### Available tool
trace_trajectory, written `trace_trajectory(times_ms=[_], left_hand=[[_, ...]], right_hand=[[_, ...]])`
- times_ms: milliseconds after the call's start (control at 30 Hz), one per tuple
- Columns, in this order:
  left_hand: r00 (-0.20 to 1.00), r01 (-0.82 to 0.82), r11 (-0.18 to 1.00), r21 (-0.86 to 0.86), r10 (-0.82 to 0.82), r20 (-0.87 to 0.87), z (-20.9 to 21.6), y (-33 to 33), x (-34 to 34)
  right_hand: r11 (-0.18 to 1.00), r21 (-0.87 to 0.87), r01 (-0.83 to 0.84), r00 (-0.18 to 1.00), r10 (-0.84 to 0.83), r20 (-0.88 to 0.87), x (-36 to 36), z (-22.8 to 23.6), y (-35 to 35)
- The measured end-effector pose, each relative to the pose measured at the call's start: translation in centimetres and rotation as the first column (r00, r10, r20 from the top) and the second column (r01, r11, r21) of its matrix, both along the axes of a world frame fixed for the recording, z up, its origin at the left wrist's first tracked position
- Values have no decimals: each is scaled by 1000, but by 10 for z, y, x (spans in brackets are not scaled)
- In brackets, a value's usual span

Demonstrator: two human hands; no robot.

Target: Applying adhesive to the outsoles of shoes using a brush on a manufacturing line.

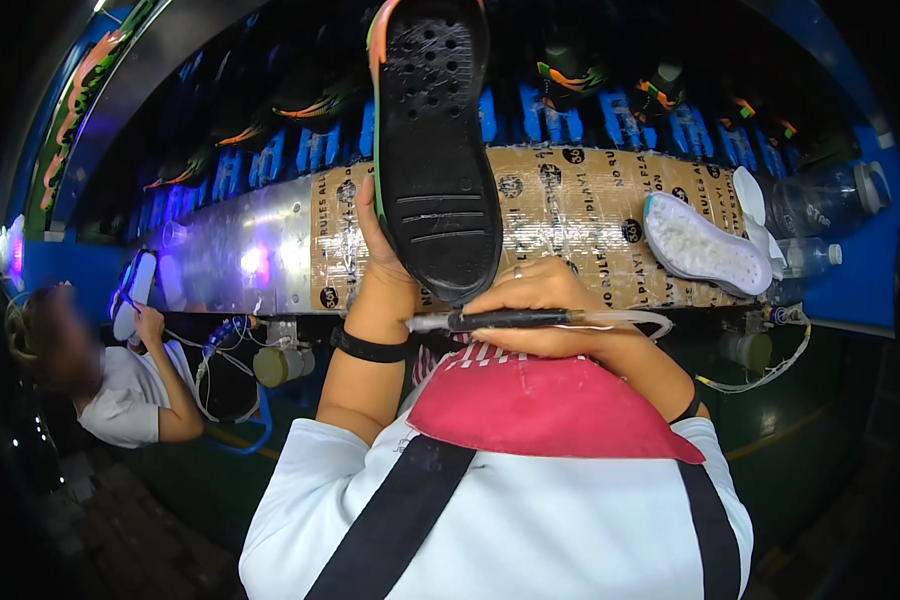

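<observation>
A black shoe sole (440, 175) with orange and green along its side is held upright in front of me, its inner face toward me. Small round holes dot its wide top part, and several grooves cross its lower half. Around its left edge, near the heel, my left hand (388, 250) is closed, some fingers hidden behind it. Just under the heel, my right hand (545, 295) grips a brush pen (515, 319) with a black handle, a pale tip pointing left and a clear tube trailing right. Whether the handle touches the heel, I cannot tell.
A whitish sole (705, 245) lies on the cardboard-covered bench (595, 260) at right, beside clear plastic bottles (820, 205). Beyond the bench, blue holders (545, 112) carry dark shoe parts. At left, a co-worker (135, 390) holds another sole (133, 295). Cups (270, 366) hang below the bench edge.
</observation>
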State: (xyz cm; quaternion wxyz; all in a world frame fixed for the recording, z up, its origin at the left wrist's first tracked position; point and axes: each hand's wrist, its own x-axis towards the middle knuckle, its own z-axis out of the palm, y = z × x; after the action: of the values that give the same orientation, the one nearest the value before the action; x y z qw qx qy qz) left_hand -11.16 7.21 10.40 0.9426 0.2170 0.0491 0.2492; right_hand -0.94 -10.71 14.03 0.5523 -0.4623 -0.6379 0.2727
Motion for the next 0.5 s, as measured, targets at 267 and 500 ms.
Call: trace_trajectory(times_ms=[267,500], left_hand=[[992,90,992,90,-82,-91,7,17,-3],[976,194,975,112,-180,-119,20,24,2]], right_hand=[[988,-120,95,995,-95,11,-1,-5,-2],[985,-28,170,985,-171,-21,2,-7,-1]])
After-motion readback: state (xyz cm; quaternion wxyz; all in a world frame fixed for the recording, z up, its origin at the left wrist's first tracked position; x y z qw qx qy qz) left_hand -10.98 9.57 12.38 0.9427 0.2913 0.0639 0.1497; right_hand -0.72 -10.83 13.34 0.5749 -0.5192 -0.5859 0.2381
